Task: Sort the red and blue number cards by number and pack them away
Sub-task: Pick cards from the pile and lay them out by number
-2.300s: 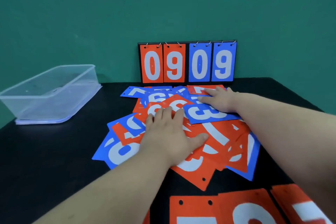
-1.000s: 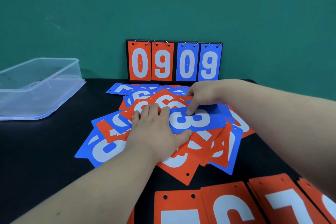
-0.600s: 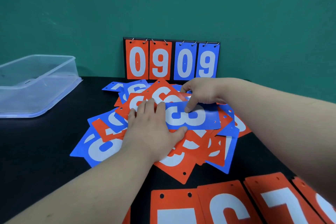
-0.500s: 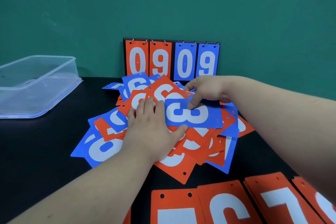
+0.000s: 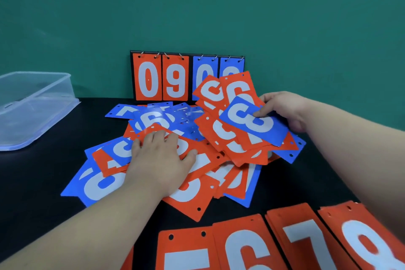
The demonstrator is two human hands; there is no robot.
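The loose pile of number cards point(image 5: 192, 195), red and blue mixed and lying over each other, is in the middle of the black surface point(image 5: 39, 193). The right hand point(image 5: 282, 112) lifts a tilted bundle from the far right side of the pile. A blue card point(image 5: 252, 125) whose white figure looks like a 3 is on top, with several red cards point(image 5: 230, 144) fanned under it. The grip of this hand is clamped on the bundle, with the thumb on the blue card. The left hand point(image 5: 160, 158) lies flat on the pile, fingers straight and its grip apart, pressing the cards down. Near the front edge a row of red cards point(image 5: 245, 247) shows 5, 6, 7 and 8 side by side. Behind the pile a scoreboard point(image 5: 149, 81) stands against the green wall point(image 5: 197, 6), and the lifted bundle partly hides its blue numbers. At the far left stands a clear plastic box point(image 5: 32, 105), well apart from the pile. I cannot tell if something is inside it.
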